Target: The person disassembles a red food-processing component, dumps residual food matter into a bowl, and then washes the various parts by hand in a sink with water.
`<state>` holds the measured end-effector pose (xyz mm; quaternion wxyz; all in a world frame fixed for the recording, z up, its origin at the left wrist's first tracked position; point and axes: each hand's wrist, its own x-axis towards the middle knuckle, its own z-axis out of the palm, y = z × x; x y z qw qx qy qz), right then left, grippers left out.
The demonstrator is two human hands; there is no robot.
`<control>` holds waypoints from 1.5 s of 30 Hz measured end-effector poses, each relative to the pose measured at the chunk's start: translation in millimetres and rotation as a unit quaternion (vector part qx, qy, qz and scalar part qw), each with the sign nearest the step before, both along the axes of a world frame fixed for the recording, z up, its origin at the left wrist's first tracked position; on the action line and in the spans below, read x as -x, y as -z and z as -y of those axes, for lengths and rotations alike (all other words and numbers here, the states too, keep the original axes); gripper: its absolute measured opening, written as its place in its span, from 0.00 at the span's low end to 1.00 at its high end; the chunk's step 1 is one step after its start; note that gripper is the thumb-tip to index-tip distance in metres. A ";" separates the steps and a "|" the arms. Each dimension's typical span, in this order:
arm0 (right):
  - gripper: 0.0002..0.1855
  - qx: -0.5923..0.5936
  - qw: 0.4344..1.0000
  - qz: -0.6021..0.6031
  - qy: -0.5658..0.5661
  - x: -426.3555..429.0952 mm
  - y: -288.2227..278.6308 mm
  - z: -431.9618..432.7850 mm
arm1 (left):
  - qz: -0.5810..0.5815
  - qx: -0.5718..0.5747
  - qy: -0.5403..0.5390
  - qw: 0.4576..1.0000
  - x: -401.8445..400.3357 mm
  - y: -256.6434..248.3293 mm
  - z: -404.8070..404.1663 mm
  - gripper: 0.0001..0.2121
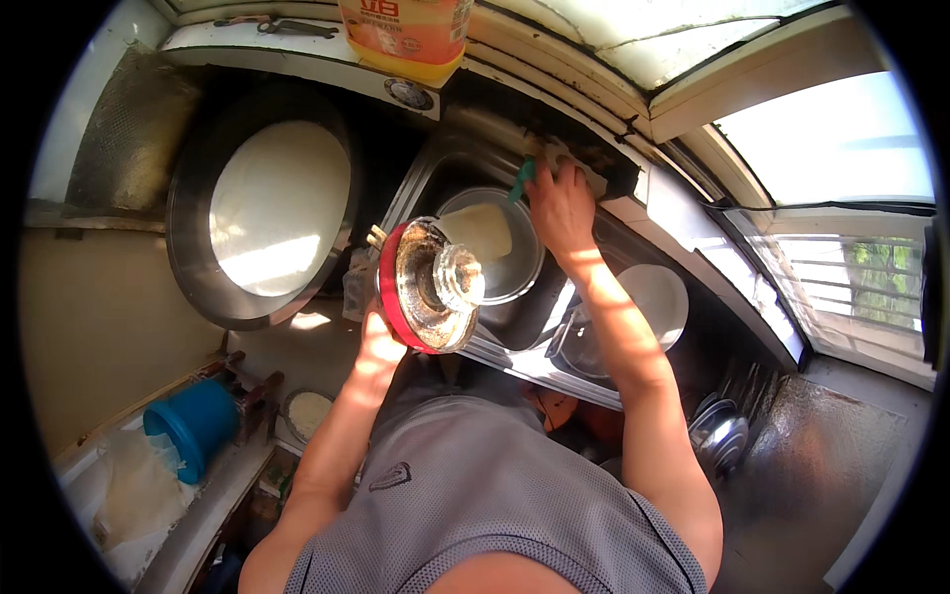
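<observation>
My left hand [382, 338] grips a round, red-rimmed metal piece [434, 286] by its lower edge, over the near side of the sink. Its dished metal face is brown with grime, and a shiny ribbed knob-like part stands out from the centre. My right hand [564, 211] reaches to the back ledge of the stainless-steel sink [512, 327], fingers bent downward. A small green piece [523, 180] shows beside its fingers; whether they hold it is hidden. Between my hands, a round basin [523, 278] in the sink has a pale yellowish flat thing [479, 230] in it.
A large wok-like pan [278, 208] with a pale inside sits left. A detergent jug [404, 44] and a wrench [297, 28] lie along the back ledge. Right of the sink bowl are a white bowl [657, 297] and stacked dishes [720, 434]. A blue bucket [197, 427] is lower left.
</observation>
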<state>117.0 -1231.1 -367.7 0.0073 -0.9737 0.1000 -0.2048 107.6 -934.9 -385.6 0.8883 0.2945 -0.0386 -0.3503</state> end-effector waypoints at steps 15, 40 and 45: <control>0.14 -0.101 0.979 -0.129 0.125 -20.2 27.8 -17.8 | 0.112 -0.154 0.030 0.981 -27.4 72.3 -6.9 0.13; 0.14 -0.968 0.018 0.217 -0.125 -50.5 245.2 8.0 | -0.175 -0.116 -0.055 0.976 7.2 24.7 -9.6 0.18; 0.10 -0.963 0.141 0.202 0.108 -50.4 217.6 -23.0 | -0.150 -0.122 -0.053 0.980 3.8 42.4 -29.1 0.19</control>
